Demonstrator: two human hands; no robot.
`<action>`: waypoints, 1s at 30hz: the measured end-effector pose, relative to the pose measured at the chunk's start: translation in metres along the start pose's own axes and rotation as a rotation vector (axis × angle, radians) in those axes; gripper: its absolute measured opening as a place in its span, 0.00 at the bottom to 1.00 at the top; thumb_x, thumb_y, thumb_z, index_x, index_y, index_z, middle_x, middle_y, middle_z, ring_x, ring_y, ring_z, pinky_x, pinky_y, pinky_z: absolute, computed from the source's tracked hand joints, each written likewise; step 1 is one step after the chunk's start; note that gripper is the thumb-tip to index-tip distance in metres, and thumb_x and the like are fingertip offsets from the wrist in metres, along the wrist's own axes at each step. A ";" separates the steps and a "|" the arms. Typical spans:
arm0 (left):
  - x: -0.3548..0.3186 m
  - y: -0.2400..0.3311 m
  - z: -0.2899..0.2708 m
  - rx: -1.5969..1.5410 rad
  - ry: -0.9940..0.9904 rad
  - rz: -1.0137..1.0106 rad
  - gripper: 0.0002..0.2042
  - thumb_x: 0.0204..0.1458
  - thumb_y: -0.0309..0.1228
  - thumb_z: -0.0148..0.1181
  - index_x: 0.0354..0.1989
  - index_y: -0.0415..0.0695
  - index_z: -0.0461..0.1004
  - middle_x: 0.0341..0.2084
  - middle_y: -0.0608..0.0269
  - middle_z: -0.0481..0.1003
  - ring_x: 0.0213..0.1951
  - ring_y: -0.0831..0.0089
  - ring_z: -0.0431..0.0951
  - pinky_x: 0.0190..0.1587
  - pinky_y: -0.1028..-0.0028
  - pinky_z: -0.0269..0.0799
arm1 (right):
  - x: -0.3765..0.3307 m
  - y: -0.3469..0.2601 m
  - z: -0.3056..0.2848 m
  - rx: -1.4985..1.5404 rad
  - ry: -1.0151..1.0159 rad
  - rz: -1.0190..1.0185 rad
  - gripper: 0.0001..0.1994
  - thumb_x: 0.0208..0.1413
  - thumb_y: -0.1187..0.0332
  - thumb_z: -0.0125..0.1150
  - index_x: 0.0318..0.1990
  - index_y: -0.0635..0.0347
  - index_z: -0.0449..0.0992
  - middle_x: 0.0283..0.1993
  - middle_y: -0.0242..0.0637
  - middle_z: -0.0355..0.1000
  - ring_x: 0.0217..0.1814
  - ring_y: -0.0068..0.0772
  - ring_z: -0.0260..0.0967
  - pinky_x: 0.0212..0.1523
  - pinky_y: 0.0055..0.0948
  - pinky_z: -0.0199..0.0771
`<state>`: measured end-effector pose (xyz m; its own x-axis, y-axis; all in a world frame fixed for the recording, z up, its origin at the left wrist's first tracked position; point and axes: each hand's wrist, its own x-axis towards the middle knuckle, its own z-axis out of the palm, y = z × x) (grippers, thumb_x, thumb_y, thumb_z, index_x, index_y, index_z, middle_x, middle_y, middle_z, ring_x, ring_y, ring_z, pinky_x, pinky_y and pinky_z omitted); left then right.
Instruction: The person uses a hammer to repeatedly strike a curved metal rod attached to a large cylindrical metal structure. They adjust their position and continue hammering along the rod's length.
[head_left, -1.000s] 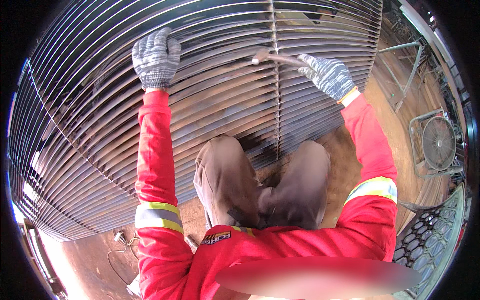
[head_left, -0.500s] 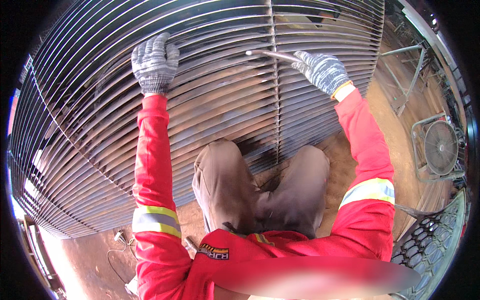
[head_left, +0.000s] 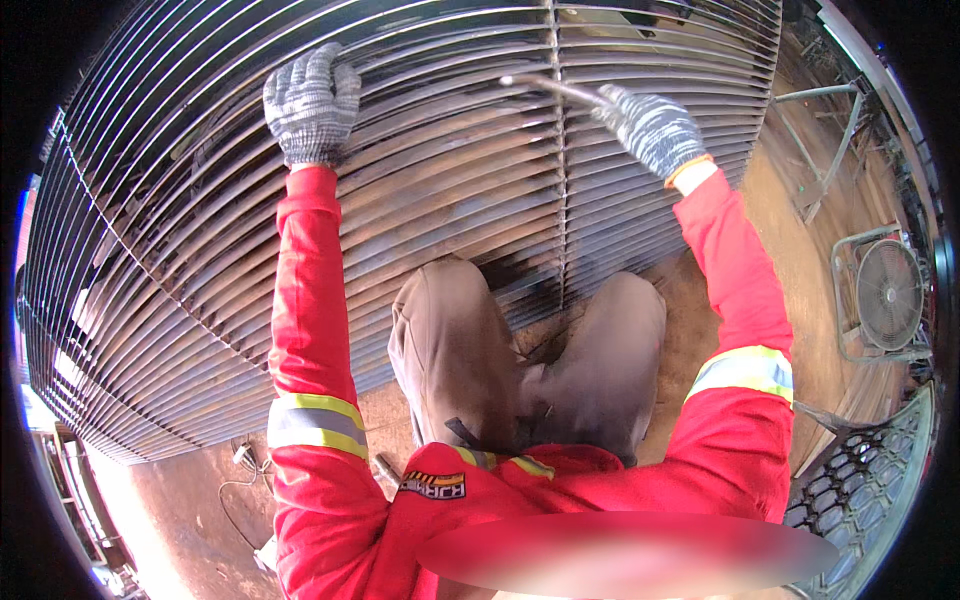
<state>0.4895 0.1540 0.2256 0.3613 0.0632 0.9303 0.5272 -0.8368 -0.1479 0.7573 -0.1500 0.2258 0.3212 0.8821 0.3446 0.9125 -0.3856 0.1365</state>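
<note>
A large grille of long, parallel metal bars (head_left: 440,215) spreads before me, crossed by a ridged metal bar (head_left: 560,180). My left hand (head_left: 312,105), in a grey knitted glove, is closed over a grille bar at the upper left; its fingertips are partly hidden. At the upper right, my right hand (head_left: 652,130), gloved alike, grips a slender metal rod (head_left: 560,88). The rod points left across the ridged bar and ends in a pale tip. Whether it touches the grille I cannot tell.
My bent knees (head_left: 450,330) are close to the grille's near edge. A round floor fan (head_left: 889,293) and a metal frame (head_left: 835,140) stand to the right. A mesh panel (head_left: 865,490) is at the lower right, and a cable (head_left: 235,485) lies on the brown floor at the left.
The view has shifted slightly, moving my knees and left hand up in the picture. The rod's slope has steepened a little; both hands keep their holds.
</note>
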 end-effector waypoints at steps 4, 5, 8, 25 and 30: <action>0.002 -0.011 -0.001 0.050 0.034 0.032 0.13 0.48 0.39 0.59 0.41 0.51 0.78 0.35 0.63 0.79 0.40 0.60 0.76 0.50 0.61 0.68 | -0.028 -0.036 -0.021 -0.122 0.033 -0.054 0.22 0.57 0.49 0.58 0.54 0.49 0.74 0.35 0.41 0.78 0.30 0.44 0.76 0.30 0.41 0.76; 0.002 -0.011 0.000 0.044 0.042 0.039 0.13 0.48 0.39 0.60 0.41 0.51 0.78 0.35 0.63 0.79 0.40 0.60 0.77 0.49 0.60 0.67 | -0.039 -0.042 -0.016 0.080 0.260 -0.262 0.23 0.55 0.50 0.60 0.56 0.47 0.73 0.35 0.40 0.78 0.32 0.44 0.76 0.32 0.40 0.77; 0.000 -0.013 0.002 0.030 0.040 0.048 0.12 0.48 0.39 0.61 0.40 0.51 0.78 0.34 0.63 0.78 0.40 0.61 0.77 0.49 0.60 0.67 | -0.046 -0.053 -0.015 0.041 0.137 -0.320 0.23 0.55 0.52 0.60 0.56 0.50 0.73 0.36 0.41 0.78 0.35 0.43 0.77 0.34 0.39 0.77; 0.000 -0.015 0.007 0.032 0.100 0.067 0.11 0.48 0.39 0.61 0.40 0.52 0.78 0.34 0.64 0.79 0.39 0.61 0.77 0.47 0.60 0.68 | -0.026 -0.026 0.002 -0.073 0.004 0.013 0.22 0.58 0.48 0.55 0.53 0.52 0.76 0.40 0.43 0.78 0.36 0.46 0.76 0.37 0.41 0.76; -0.002 -0.012 0.000 0.065 0.019 0.045 0.12 0.50 0.39 0.61 0.43 0.54 0.79 0.35 0.64 0.79 0.40 0.62 0.78 0.48 0.62 0.69 | -0.062 -0.046 0.006 0.156 0.288 -0.230 0.22 0.55 0.50 0.60 0.53 0.50 0.76 0.40 0.43 0.78 0.36 0.44 0.77 0.36 0.38 0.77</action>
<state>0.4822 0.1639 0.2261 0.3712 0.0154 0.9284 0.5598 -0.8014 -0.2106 0.6968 -0.1855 0.1928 0.0399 0.8199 0.5711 0.9870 -0.1215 0.1055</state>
